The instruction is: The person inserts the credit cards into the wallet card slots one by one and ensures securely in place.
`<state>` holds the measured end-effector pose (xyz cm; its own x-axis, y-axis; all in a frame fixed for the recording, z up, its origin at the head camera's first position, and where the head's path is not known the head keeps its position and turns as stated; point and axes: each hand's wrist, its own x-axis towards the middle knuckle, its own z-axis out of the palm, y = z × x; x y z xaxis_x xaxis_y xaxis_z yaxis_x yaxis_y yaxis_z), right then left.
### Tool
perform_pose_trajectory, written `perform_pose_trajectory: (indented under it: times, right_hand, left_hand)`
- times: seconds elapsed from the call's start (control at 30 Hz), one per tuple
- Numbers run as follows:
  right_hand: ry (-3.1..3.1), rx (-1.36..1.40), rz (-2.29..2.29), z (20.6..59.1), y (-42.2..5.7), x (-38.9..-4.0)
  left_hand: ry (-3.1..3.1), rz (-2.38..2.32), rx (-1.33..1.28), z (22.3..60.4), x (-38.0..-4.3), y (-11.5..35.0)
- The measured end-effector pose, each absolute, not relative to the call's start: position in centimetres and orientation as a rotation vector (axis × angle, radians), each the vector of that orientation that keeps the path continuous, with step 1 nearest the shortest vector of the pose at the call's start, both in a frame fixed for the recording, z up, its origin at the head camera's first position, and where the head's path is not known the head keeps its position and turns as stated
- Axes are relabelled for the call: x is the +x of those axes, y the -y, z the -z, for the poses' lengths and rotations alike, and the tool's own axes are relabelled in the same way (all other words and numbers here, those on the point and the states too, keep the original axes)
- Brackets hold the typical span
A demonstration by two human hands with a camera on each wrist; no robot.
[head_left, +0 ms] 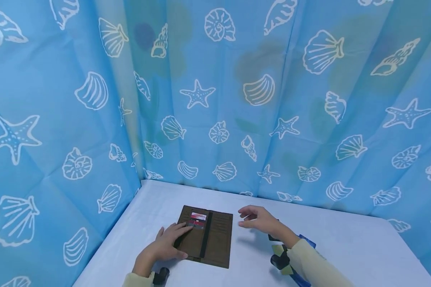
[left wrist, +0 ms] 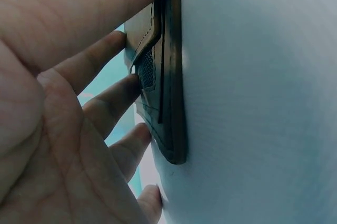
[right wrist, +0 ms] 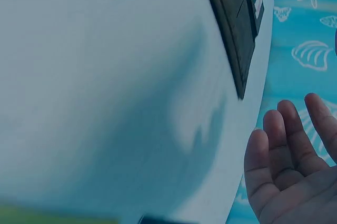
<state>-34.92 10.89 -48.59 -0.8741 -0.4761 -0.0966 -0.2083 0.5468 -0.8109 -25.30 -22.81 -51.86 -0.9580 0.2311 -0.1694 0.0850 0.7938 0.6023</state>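
A brown wallet [head_left: 218, 245] lies spread open on the white table, a dark band [head_left: 206, 235] running down its middle. Cards [head_left: 198, 216] with red and white faces sit in slots on its left half. My left hand [head_left: 167, 243] rests on the left part of the wallet, fingers extended. In the left wrist view, the thumb and fingertips touch the wallet's [left wrist: 176, 87] edge and inner side. My right hand [head_left: 260, 219] hovers just right of the wallet, fingers loosely bent and holding nothing. The right wrist view shows the wallet [right wrist: 231, 29] apart from that hand.
Partly hidden beneath the right forearm are a blue item [head_left: 307, 240] and a dark item [head_left: 274, 238], whose kinds I cannot tell. A blue curtain [head_left: 222, 115] with white shell prints borders the table [head_left: 348, 235] behind and at left.
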Motion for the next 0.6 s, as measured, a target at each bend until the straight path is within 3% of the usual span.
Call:
perform_pose_trajectory:
  times: [0.6]
  right_hand:
    - [-2.528, -0.404, 1.196, 49.3, -19.4, -32.2]
  left_hand:
    - [-2.754, -0.867, 0.22, 51.7, -25.4, 22.7]
